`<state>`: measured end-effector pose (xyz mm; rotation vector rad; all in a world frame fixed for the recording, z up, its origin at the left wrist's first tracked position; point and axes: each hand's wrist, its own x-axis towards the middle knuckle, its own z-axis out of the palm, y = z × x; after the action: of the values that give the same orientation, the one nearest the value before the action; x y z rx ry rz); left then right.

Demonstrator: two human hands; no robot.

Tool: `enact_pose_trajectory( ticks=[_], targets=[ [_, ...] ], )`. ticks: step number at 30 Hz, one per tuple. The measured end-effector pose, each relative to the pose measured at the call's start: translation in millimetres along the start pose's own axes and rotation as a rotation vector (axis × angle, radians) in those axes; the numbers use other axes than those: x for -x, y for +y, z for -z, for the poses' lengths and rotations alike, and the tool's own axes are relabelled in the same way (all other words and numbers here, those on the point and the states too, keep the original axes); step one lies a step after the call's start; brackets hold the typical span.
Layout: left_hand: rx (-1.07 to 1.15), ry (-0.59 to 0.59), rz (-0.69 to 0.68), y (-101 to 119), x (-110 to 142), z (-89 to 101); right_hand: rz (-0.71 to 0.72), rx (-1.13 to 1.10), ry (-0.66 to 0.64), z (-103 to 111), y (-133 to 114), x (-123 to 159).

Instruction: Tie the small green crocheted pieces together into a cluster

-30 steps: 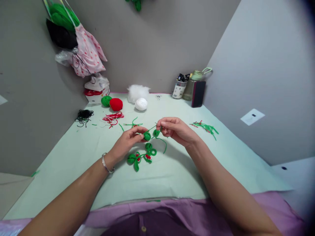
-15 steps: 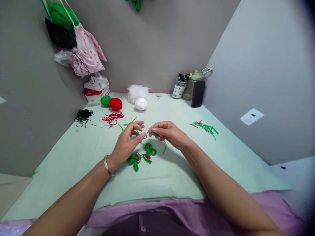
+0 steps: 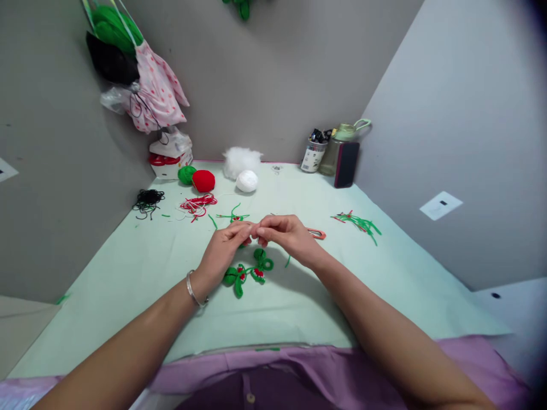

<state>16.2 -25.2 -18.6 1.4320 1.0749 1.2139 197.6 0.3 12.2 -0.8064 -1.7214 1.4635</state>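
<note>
My left hand (image 3: 226, 245) and my right hand (image 3: 287, 236) meet at the fingertips above the middle of the table. Both are closed in a pinch on a thin piece of green yarn (image 3: 288, 261), most of it hidden by the fingers; one end dangles under my right hand. Just below them, on the table, lie small crocheted green pieces (image 3: 258, 266) with red mouths edged in white. A silver bangle circles my left wrist.
Behind my right hand an orange-handled tool (image 3: 317, 233) partly shows. Green yarn scraps (image 3: 359, 222) lie to the right. Farther back are a red yarn ball (image 3: 204, 181), a white yarn ball (image 3: 247, 181), fluffy stuffing (image 3: 241, 162), black yarn (image 3: 148, 201) and a phone (image 3: 346, 165).
My hands have come together, and the left fingers, spread before, now pinch against the right fingertips. The orange-handled tool has come into sight behind my right hand.
</note>
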Motion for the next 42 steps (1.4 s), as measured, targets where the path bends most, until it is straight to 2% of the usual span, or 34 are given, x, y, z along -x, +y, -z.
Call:
enact_pose_trajectory(
  ticks=[4, 8, 12, 15, 17, 22, 29, 33, 37, 42],
  targets=[
    [0.269, 0.07, 0.109, -3, -4, 4.8, 0.087, 0.096, 0.01, -9, -3, 1],
    [0.347, 0.118, 0.131, -1, -5, 8.3, 0.115, 0.013, 0.182, -5, -1, -1],
    [0.196, 0.043, 0.068, 1, -2, 4.1, 0.072, -0.209, 0.288, 1, 3, -3],
    [0.018, -0.012, -0.006, 2, 3, -1.6, 0.069, -0.254, 0.316, -1, 4, -4],
    [-0.06, -0.028, -0.047, 2, 5, -4.7, 0.075, -0.213, 0.332, -5, 4, -4],
    [-0.171, -0.055, -0.112, -1, 9, -7.0, 0.105, 0.065, 0.42, -11, 5, -6],
    [-0.224, -0.048, -0.145, -4, 7, -1.8, 0.036, 0.248, 0.382, -10, 6, -5],
    [-0.224, -0.023, -0.164, -5, 6, 1.1, -0.035, 0.31, 0.311, -9, 4, -3],
    [-0.202, 0.001, -0.178, -4, 5, 4.2, -0.01, 0.181, 0.248, -8, -1, -2],
    [-0.191, 0.031, -0.171, -3, 5, 8.2, 0.053, 0.001, 0.258, -4, -1, -2]
  ],
)
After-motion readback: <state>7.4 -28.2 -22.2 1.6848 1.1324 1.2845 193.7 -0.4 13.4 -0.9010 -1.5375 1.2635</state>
